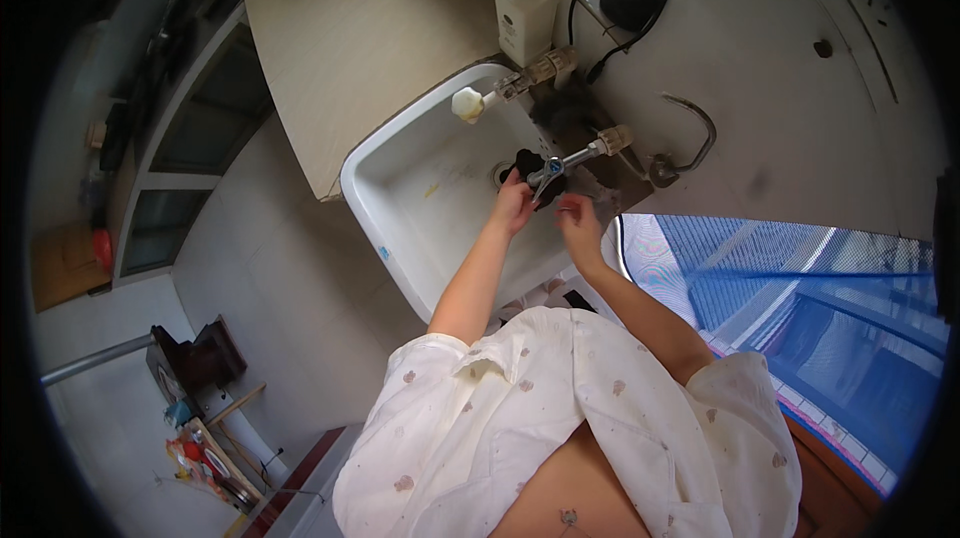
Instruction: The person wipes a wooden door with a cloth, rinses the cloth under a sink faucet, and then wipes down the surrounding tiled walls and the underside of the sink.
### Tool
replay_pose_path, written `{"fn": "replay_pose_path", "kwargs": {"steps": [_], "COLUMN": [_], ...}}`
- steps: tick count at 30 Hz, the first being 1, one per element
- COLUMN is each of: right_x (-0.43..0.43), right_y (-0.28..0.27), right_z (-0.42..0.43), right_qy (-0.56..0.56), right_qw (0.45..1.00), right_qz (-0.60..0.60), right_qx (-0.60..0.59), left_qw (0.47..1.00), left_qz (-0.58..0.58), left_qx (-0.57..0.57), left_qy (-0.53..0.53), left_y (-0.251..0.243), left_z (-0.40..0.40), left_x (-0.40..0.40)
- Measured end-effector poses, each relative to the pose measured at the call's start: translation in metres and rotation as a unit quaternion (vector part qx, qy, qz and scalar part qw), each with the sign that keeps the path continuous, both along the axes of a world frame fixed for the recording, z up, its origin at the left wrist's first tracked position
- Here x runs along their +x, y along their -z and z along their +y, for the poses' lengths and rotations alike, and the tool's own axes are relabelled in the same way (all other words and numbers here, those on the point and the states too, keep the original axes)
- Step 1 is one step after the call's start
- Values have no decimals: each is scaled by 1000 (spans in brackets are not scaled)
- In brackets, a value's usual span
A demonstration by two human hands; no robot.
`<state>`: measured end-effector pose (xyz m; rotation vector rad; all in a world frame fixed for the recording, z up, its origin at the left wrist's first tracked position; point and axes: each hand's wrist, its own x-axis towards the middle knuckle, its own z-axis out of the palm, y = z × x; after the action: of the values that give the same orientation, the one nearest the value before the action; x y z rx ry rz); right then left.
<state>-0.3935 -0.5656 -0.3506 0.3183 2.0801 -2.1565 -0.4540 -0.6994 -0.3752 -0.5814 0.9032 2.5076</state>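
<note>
A black cloth (527,161) is bunched below the metal tap (555,167), which hides part of it. My left hand (514,205) grips the cloth's near side, over the white sink basin (405,155). Close by on the right, my right hand (580,221) is at the basin's edge with its fingers curled; whether anything is between them cannot be made out. Under the cloth, part of the drain (500,172) shows.
A second tap with a pale knob (468,104) juts over the basin. Behind it stands a white pump bottle (526,16). A beige countertop (352,35) adjoins the sink on the left. A curved metal pipe (701,125) is on the right, above blue mesh (780,275).
</note>
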Motion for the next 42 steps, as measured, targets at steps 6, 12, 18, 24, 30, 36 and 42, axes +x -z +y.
{"fn": "replay_pose_path", "kwargs": {"steps": [6, 12, 18, 24, 30, 36, 42], "right_x": [-26, -60, -65, -65, -69, -64, -67], "right_y": [16, 57, 19, 17, -9, -21, -21], "right_z": [-33, -21, -55, -28, -16, -20, -13], "right_qy": [-35, -139, -36, -83, -102, -63, 11], "right_qw": [956, 976, 915, 981, 942, 945, 963], "right_qz": [-21, -116, -281, -164, -82, 28, -14], "right_qx": [291, 117, -288, 66, 310, 321, 269], "left_qw": [994, 957, 991, 953, 946, 912, 814], "left_qz": [17, 36, -40, -4, 12, 34, 190], "left_qx": [-106, -287, -107, -265, -316, -366, -533], "left_qy": [-9, -21, -63, 147, -63, -183, 129], "left_y": [4, 2, 15, -20, 30, 41, 14], "left_z": [-9, -51, -67, -27, -42, -51, -59], "left_x": [0, -17, 11, 7, 5, 5, 10]}}
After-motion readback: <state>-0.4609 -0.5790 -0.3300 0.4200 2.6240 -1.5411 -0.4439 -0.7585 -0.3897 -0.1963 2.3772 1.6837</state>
